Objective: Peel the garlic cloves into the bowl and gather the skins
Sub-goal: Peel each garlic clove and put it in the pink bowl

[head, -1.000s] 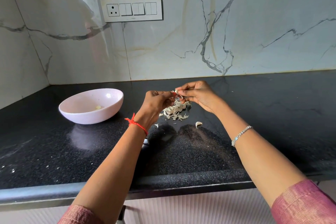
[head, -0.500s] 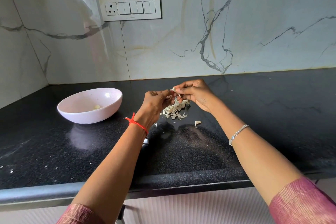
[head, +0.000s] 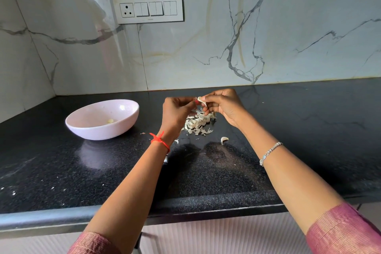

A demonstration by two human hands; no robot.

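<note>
Your right hand (head: pixel 224 105) pinches a garlic clove (head: pixel 201 100) btwn thumb & fingers, held above the black surface (head: pixel 61 167). Your left hand (head: pixel 177 110), fingers curled, grips the same clove from the other side. Directly below the hands, a pile of skins (head: pixel 198 123) lies on the surface. A loose clove (head: pixel 224 140) sits near the pile, on your side of it. The pink bowl (head: pixel 92 132), well apart to the left, holds a peeled clove (head: pixel 110 120).
</note>
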